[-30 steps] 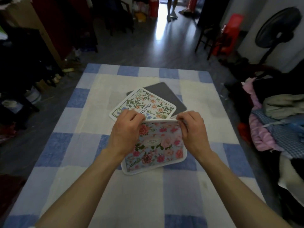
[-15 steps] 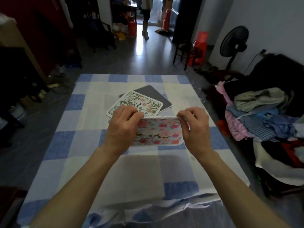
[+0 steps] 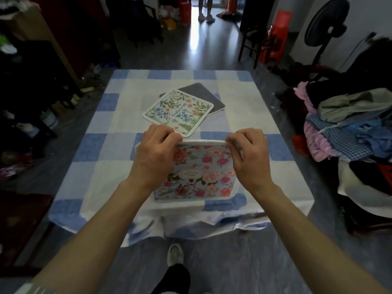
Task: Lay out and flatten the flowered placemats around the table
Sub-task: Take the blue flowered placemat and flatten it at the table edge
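Note:
A light-blue placemat with pink and red roses (image 3: 199,177) lies near the table's front edge, its far edge raised. My left hand (image 3: 156,154) pinches the far left corner and my right hand (image 3: 248,154) pinches the far right corner. Behind them a white placemat with green and blue flowers (image 3: 180,112) lies flat at the table's middle. It partly covers a plain grey mat (image 3: 203,93). The table carries a blue and white checked cloth (image 3: 106,132).
A heap of clothes (image 3: 347,132) lies at the right of the table. A standing fan (image 3: 326,20) and a dark chair (image 3: 254,45) stand at the back right. Dark clutter lines the left side. A person's legs (image 3: 204,9) show in the far doorway.
Both hands have drawn the rose placemat toward the table's front edge. It was lifted steeply half a second ago and now lies lower, its near edge on the cloth.

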Action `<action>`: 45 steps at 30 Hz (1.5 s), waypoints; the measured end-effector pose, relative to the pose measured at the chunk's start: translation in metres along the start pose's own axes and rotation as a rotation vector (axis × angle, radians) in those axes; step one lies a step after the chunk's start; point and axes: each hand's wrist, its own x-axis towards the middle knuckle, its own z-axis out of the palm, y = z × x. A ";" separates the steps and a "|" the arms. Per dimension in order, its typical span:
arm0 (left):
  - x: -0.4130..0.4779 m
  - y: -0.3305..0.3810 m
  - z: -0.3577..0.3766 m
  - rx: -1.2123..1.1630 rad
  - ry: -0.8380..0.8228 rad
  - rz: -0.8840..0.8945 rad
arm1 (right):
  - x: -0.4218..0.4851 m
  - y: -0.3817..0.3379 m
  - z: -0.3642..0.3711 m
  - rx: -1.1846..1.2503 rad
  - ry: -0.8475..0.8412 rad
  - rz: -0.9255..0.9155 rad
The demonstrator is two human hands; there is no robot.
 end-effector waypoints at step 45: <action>0.038 -0.137 0.199 -0.006 -0.384 -0.306 | 0.047 0.116 0.202 -0.059 -0.330 0.294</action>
